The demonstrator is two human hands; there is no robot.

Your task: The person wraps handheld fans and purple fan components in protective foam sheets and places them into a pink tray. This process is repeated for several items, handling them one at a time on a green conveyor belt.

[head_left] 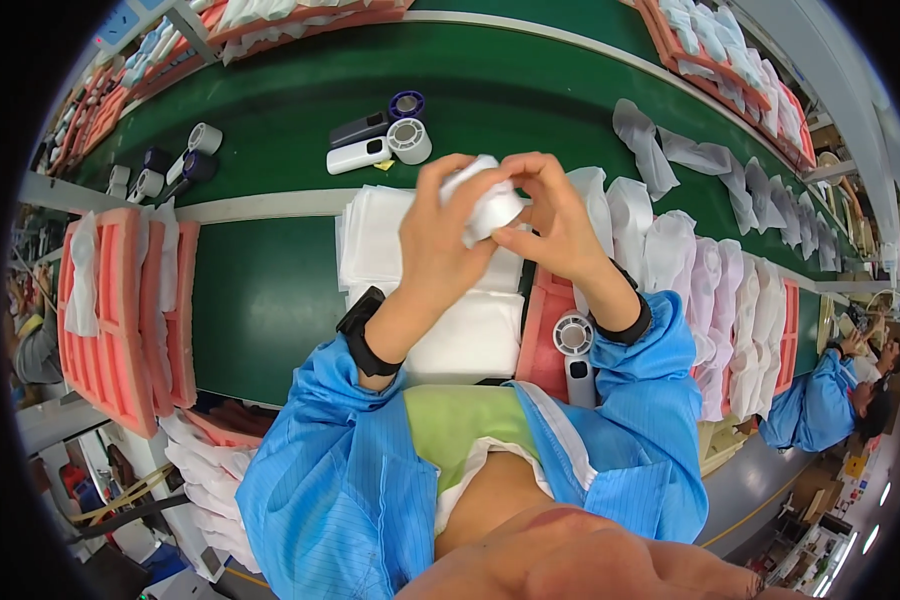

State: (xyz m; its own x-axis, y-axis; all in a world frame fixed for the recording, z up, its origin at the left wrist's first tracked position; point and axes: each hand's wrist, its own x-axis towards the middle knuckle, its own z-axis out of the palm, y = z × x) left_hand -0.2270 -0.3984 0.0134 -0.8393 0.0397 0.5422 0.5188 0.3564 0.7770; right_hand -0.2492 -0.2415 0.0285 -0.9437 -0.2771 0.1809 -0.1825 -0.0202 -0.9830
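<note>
Both hands are raised over the middle of the bench, closed around a white pouch [490, 208] with a rounded thing inside. My left hand [438, 222] grips it from the left, fingers curled over its top. My right hand [558, 225] pinches its right side with thumb and fingers. The fingers hide much of the bundle, so what is inside does not show. Beneath the hands lies a stack of flat white pouches [375, 235]. Near my right forearm, a white handheld fan [574, 335] rests in a pink foam tray [542, 345].
White wrapped pieces [670, 250] fill the tray on the right. Several handheld fans, such as a white one [360, 155], lie on the green bench [260, 300]. Loose white pouches [645, 140] lie far right. Pink trays [110, 310] stand at left. A co-worker [820, 400] sits at right.
</note>
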